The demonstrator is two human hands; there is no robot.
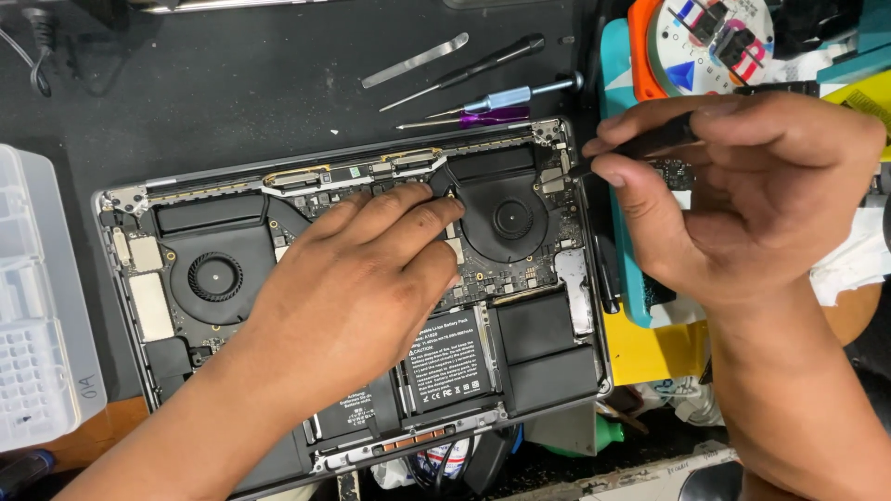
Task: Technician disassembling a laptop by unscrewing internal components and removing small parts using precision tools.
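An opened laptop (548, 362) lies bottom-up on a dark mat, showing two black fans, battery cells and the logic board. My left hand (357, 278) rests flat on the middle of the board, fingertips near the right fan (509, 219). My right hand (742, 186) pinches a thin black screwdriver (654, 142), whose tip points at the laptop's upper right corner by the hinge. The shaft runs under my fingers and is partly hidden.
Several tools lie above the laptop: a metal spudger (415, 60), a black screwdriver (483, 67), a blue-handled one (506, 96) and a purple one (483, 118). A clear plastic parts box (37, 306) stands at the left. A teal tray (617, 102), round orange-rimmed disc (710, 42) and clutter sit right.
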